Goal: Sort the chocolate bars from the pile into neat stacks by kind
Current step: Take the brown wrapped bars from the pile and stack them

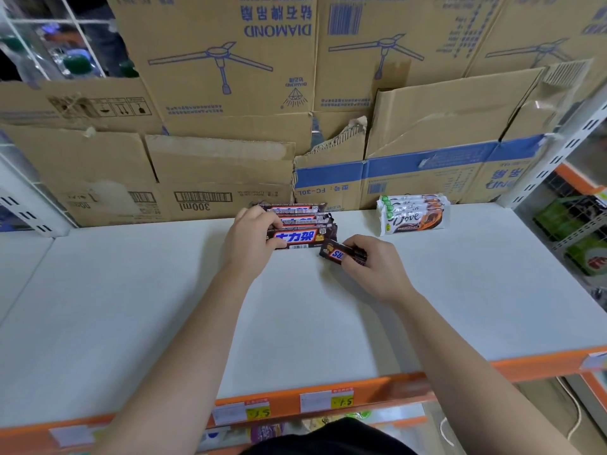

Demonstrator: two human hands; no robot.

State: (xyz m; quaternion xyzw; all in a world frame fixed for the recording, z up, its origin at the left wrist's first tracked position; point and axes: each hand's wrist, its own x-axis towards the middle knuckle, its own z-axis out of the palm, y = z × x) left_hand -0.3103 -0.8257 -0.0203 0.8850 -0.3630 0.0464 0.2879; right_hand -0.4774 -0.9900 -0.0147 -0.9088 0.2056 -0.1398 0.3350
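Our left hand (249,241) curls round the end of the brown Snickers stack (303,229) at the back of the white shelf (295,323). Our right hand (374,267) pinches a loose Snickers bar (338,252) just beside it. White Dove bars (414,213) are stacked further right. Cardboard boxes (230,60) stand behind.

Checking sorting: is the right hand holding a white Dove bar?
No, the right hand grips a small brown Snickers bar.

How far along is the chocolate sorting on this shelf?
Done: the Dove stack sits tidy at the back right. In hand: the left hand grips the Snickers stack while the right hand holds one more Snickers bar beside it. Left: adding that bar; no other loose bars show.
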